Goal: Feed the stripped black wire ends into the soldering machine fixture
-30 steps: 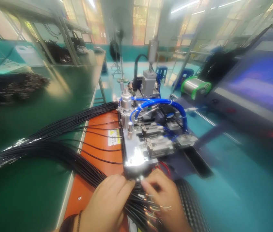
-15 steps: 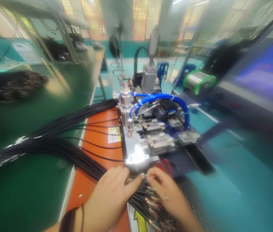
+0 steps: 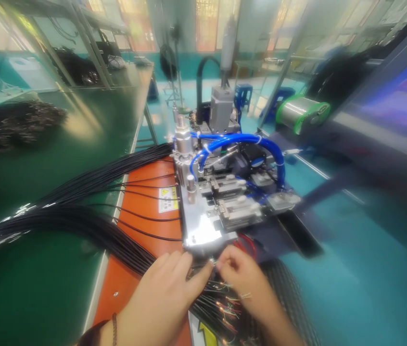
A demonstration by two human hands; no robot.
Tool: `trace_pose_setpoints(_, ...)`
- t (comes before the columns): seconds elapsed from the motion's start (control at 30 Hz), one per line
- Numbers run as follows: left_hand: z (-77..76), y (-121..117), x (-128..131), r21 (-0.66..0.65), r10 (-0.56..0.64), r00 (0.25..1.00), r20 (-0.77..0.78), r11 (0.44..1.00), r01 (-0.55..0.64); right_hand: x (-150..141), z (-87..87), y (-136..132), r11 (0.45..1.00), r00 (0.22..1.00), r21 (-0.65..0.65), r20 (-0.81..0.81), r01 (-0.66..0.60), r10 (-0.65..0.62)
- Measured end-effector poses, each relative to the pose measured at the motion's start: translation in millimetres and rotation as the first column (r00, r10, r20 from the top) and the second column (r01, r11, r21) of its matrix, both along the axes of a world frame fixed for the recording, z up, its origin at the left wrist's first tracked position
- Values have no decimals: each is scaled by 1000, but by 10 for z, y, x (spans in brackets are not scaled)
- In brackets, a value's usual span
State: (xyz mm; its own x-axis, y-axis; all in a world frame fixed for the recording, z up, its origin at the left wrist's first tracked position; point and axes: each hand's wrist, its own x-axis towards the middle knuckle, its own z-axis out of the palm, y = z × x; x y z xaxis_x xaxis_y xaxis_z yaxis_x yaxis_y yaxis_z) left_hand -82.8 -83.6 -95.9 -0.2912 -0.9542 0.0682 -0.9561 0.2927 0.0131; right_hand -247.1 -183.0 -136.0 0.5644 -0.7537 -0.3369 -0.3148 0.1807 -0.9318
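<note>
My left hand [image 3: 169, 283] is closed, its thumb pressed towards the fingertips at the front edge of the machine's metal plate [image 3: 203, 233]. Against it, my right hand [image 3: 241, 274] pinches thin stripped wires at the end of a black cable. Fingers cover most of that cable. Below both hands lies a bundle of black cables [image 3: 205, 307]; its stripped ends [image 3: 227, 310] fan out in red, green, white and bare copper. The rest of the bundle [image 3: 127, 247] runs off to the left, partly behind my left hand.
The bench machine carries clamps [image 3: 241, 209] and blue air tubes [image 3: 243, 139]. Several single cables reach its left side across the orange surface [image 3: 149, 226]. A green solder spool [image 3: 302, 114] and a screen [image 3: 405, 91] are at right. A green table [image 3: 62, 278] stands left.
The view has shifted slightly, moving the machine a little left and up. Both hands stay together at the same spot, with the pinch hardly altered.
</note>
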Motion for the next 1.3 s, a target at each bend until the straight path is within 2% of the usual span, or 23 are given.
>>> trace_pose_setpoints(0.23,41,-7,-35,-9,3,1000,11,1000,-3,-25,4,20,1000,994,-10,104,16,-15)
trace_pose_setpoints(0.37,56,-15,-37,-48,-11,1000,-13,999,10,-32,38,26,999,998,-38,58,9,-7)
trace_pose_setpoints(0.63,22,4,-23,-66,-24,999,-32,998,22,-32,111,21,952,998,-300,-54,-55,40)
trace_pose_setpoints(0.7,17,4,-21,-36,-15,999,-34,999,14,-44,101,14,956,998,-288,-50,-58,45)
trace_pose_setpoints(0.9,6,4,-23,8,3,998,-67,1000,-2,-66,84,-3,992,1000,-126,2,-19,19)
trace_pose_setpoints(1.03,16,1,-33,31,13,997,-72,999,-11,-43,112,-12,996,1000,-91,-20,-2,0)
trace_pose_setpoints(1.3,56,-16,-47,99,37,999,15,994,-38,-27,109,7,1000,1000,9,16,7,-7)
